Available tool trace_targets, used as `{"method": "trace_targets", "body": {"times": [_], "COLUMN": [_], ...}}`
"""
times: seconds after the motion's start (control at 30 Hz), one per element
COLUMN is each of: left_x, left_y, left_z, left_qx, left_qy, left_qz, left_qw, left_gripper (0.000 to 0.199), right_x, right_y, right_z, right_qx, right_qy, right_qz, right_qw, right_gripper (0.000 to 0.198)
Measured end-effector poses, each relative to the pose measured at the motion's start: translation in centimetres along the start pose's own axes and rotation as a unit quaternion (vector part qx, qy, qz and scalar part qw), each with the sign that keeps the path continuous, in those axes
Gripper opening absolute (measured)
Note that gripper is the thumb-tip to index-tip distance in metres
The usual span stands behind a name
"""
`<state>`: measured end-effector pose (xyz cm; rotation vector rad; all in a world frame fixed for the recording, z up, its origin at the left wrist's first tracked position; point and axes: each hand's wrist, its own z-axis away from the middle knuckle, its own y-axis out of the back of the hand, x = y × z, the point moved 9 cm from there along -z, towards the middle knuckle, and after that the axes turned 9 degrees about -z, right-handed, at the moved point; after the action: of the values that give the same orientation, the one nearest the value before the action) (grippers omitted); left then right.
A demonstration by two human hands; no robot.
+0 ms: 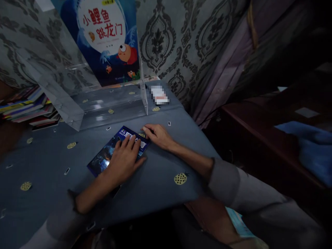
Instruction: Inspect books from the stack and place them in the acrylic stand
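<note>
A dark blue book [100, 161] with pale Chinese lettering lies tilted on the patterned tablecloth. Across its cover rests my left hand [127, 154], flat, fingers spread and thumb out to the right. My right hand [158, 136] is by the book's upper right corner, its fingers curled in toward the thumb. The thumb tip is close to the book's edge; whether anything is between the fingers is hidden. Beyond the hands, a clear acrylic stand [114, 116] stands on the table, with a large blue picture book [103, 65] with cartoon fish upright at its back.
Stacked books [33, 107] sit at the far left. A small blurred-out white item [158, 95] lies right of the stand. The grey-blue tablecloth [77, 193] has pineapple prints. Patterned wallpaper [158, 38] rises behind. To the right are dark red furniture [249, 138] and blue cloth [308, 145].
</note>
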<state>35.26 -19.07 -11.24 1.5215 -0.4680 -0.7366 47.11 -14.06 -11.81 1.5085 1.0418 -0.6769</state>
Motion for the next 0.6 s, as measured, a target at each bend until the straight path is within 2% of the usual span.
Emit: {"method": "trace_targets", "body": {"times": [0.13,0.27,0.4,0.53,0.6], "left_x": [0.1,-1.5,-4.9,-7.6,-8.4], "left_y": [-0.5,-0.4,-0.5,-0.7,-0.7], "left_z": [0.0,0.1,0.0,0.0,0.1], "left_qx": [0.020,0.047,0.061,0.041,0.035], "left_qy": [0.004,-0.002,0.067,0.137,0.163], "left_qz": [0.009,0.043,0.040,0.050,0.071], "left_qw": [1.000,0.998,0.995,0.989,0.983], "left_gripper": [0.056,0.061,0.055,0.057,0.060], "right_x": [0.1,0.0,-0.2,0.1,-0.2], "right_y": [0.0,0.1,0.2,-0.5,-1.3], "right_z": [0.1,0.1,0.1,0.2,0.4], "right_qx": [-0.001,-0.005,-0.011,-0.042,-0.073], "right_qy": [-0.004,-0.003,0.005,0.003,0.025], "right_qz": [0.004,0.005,0.023,0.051,0.092], "right_qw": [1.000,1.000,1.000,0.998,0.993], "right_gripper": [0.032,0.033,0.033,0.023,0.038]}}
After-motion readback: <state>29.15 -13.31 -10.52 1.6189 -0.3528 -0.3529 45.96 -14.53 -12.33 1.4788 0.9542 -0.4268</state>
